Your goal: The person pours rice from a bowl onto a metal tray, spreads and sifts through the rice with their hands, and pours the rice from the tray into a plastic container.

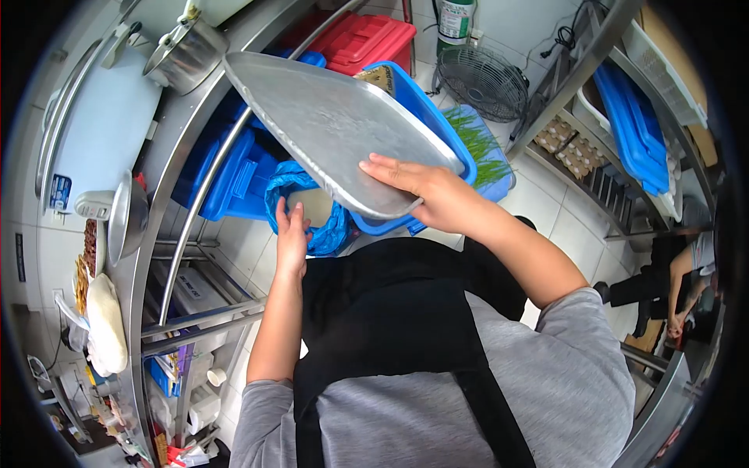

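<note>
My right hand grips the near end of a large metal tray, its thumb side on the bare upper face and the other fingers hidden underneath. The tray is tilted, and its far corner reaches toward the steel counter. My left hand is at a bucket lined with a blue plastic bag. Its fingers are apart and point up over the bag's near edge; whether they touch the bag I cannot tell. Inside the bag lies something pale, like flour. Behind the tray, a blue plastic bin is partly covered.
A steel counter runs along the left, with a metal pot and bowl on it. Below are blue bins. A fan and green stalks are ahead; egg trays and another person are right.
</note>
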{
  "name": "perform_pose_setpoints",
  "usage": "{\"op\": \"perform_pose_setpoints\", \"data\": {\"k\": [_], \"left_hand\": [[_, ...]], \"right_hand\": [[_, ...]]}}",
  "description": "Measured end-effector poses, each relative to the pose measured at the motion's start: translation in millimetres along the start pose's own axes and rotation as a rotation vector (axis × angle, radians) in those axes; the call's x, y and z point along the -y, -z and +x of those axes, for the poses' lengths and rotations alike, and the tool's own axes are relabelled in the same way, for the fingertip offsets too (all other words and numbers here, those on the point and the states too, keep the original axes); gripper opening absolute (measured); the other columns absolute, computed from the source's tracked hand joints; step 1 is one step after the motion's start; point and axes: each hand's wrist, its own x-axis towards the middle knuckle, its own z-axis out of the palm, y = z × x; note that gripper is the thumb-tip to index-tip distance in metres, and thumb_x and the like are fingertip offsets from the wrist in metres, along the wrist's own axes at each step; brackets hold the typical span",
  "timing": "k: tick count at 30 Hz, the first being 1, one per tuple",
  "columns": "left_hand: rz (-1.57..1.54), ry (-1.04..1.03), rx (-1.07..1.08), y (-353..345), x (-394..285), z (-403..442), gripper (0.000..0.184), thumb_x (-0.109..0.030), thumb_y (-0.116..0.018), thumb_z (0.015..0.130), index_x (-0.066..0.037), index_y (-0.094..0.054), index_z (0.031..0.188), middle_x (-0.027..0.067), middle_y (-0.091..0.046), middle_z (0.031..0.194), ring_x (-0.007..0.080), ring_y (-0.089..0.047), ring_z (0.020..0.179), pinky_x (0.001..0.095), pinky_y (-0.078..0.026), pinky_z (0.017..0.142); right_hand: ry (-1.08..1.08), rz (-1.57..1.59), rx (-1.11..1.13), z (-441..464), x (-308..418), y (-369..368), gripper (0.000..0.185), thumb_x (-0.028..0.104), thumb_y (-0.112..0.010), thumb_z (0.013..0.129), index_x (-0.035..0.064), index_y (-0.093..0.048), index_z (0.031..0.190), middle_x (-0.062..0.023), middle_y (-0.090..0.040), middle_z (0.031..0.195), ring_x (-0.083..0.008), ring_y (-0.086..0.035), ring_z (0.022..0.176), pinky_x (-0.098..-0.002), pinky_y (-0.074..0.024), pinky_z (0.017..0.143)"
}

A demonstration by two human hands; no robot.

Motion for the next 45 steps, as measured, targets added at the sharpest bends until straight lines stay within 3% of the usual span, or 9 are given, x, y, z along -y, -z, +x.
{"op": "perform_pose_setpoints", "data": {"k": [4, 8, 14, 22, 25, 30, 35, 40, 45], "left_hand": [[-0.051, 0.063, -0.053, 9, 9, -9, 0.072, -0.036, -0.051, 0.099, -0.011, -0.012, 0.154, 0.0147, -0.041, 0.147, 0.0314, -0.044, 0.129, 0.0437, -0.038, 0.1], [-0.289, -0.35, -0.215, 56, 42, 16, 0.046, -0.024, -0.046, 0.102, -0.011, -0.035, 0.144, 0.0101, -0.048, 0.139, 0.0208, -0.055, 0.114, 0.0339, -0.046, 0.087], [-0.441, -0.66, -1.061, 148, -81, -26, 0.062, -0.054, -0.045, 0.097, -0.011, -0.035, 0.141, 0.0079, -0.044, 0.136, 0.0197, -0.058, 0.09, 0.0304, -0.044, 0.075], [-0.622, -0.368, -0.78, 234, -140, -9, 0.061, -0.043, -0.06, 0.093, -0.008, -0.037, 0.138, 0.0149, -0.042, 0.135, 0.024, -0.063, 0.082, 0.0266, -0.049, 0.056], [-0.766, -0.389, -0.449, 253, -129, 10, 0.03, -0.007, -0.053, 0.091, 0.006, -0.042, 0.116, 0.0199, -0.054, 0.113, 0.0342, -0.068, 0.09, 0.0296, -0.059, 0.059], [-0.731, -0.383, -0.476, 229, -103, -7, 0.017, 0.002, -0.051, 0.088, 0.003, -0.047, 0.104, 0.0147, -0.06, 0.093, 0.0286, -0.069, 0.079, 0.0269, -0.058, 0.056], [-0.606, -0.228, -0.315, 127, -70, -49, 0.039, 0.004, -0.049, 0.085, -0.005, -0.047, 0.122, 0.0094, -0.061, 0.098, 0.0181, -0.066, 0.072, 0.0249, -0.057, 0.051], [-0.496, 0.313, -0.225, 106, 65, 11, 0.058, 0.003, -0.047, 0.085, -0.017, -0.038, 0.139, 0.0089, -0.062, 0.106, 0.0153, -0.065, 0.07, 0.0254, -0.055, 0.046], [0.096, 0.102, -0.198, 80, 140, 108, 0.075, 0.008, -0.037, 0.084, -0.024, -0.028, 0.15, 0.0199, -0.062, 0.112, 0.0245, -0.069, 0.081, 0.033, -0.057, 0.061]], "right_hand": [[0.025, -0.015, 0.107, 12, 7, -23, 0.08, -0.005, -0.063, 0.071, 0.0217, -0.044, 0.144, -0.0143, -0.047, 0.144, -0.0347, -0.055, 0.122, -0.0424, -0.0512, 0.095], [0.051, -0.126, 0.275, 19, 54, -38, 0.066, -0.003, -0.056, 0.079, 0.0105, -0.044, 0.143, -0.0197, -0.045, 0.144, -0.046, -0.053, 0.12, -0.0459, -0.0495, 0.097], [0.029, -0.604, 0.458, 35, 25, -70, 0.055, 0.003, -0.056, 0.081, 0.0025, -0.05, 0.135, -0.0212, -0.047, 0.142, -0.049, -0.052, 0.121, -0.0532, -0.0464, 0.098], [-0.233, -0.769, 0.466, 10, -98, -150, 0.047, 0.014, -0.049, 0.092, 0.0031, -0.049, 0.137, -0.0213, -0.045, 0.145, -0.0546, -0.052, 0.118, -0.0628, -0.0501, 0.086], [-0.249, -0.762, 0.494, 3, -109, -151, 0.048, 0.013, -0.05, 0.09, 0.0044, -0.05, 0.137, -0.0185, -0.047, 0.144, -0.054, -0.055, 0.114, -0.054, -0.0566, 0.077], [-0.116, -0.807, 0.489, -2, -100, -137, 0.048, 0.01, -0.053, 0.087, 0.0136, -0.056, 0.134, -0.0154, -0.053, 0.138, -0.0483, -0.065, 0.097, -0.0397, -0.06, 0.064], [-0.159, -0.491, 0.52, 15, -114, -102, 0.056, 0.055, -0.059, 0.085, 0.0164, -0.061, 0.125, -0.0089, -0.062, 0.127, -0.0282, -0.068, 0.095, -0.0409, -0.0545, 0.079], [-0.222, -0.662, 0.312, 52, -201, -84, 0.062, 0.052, -0.058, 0.089, 0.0212, -0.047, 0.141, -0.01, -0.043, 0.148, -0.0336, -0.041, 0.135, -0.0486, -0.0399, 0.106], [-0.328, -0.771, 0.352, 44, -224, -91, 0.067, 0.056, -0.047, 0.093, 0.0278, -0.03, 0.151, -0.0045, -0.025, 0.158, -0.0299, -0.02, 0.147, -0.057, -0.0158, 0.116]]}}
